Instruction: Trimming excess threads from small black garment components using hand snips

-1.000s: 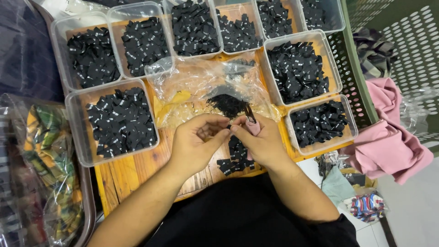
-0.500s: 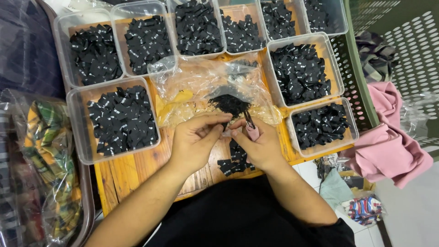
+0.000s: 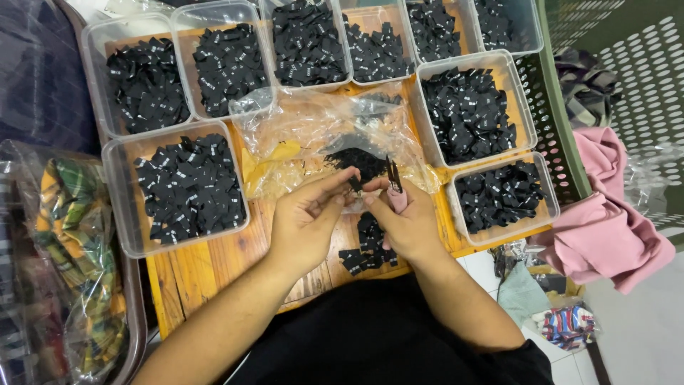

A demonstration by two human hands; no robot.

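The left hand (image 3: 308, 217) pinches a small black tag (image 3: 354, 184) at its 2 o'clock, right beside the right hand (image 3: 405, 221), which holds little pink snips (image 3: 394, 187) pointing to 12 o'clock over the tabletop (image 3: 214, 264).

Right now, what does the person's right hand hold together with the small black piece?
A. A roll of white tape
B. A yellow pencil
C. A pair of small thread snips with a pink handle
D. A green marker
C: the right hand grips small thread snips with a pink handle, dark blades pointing up, while the left hand pinches a small black piece beside them.
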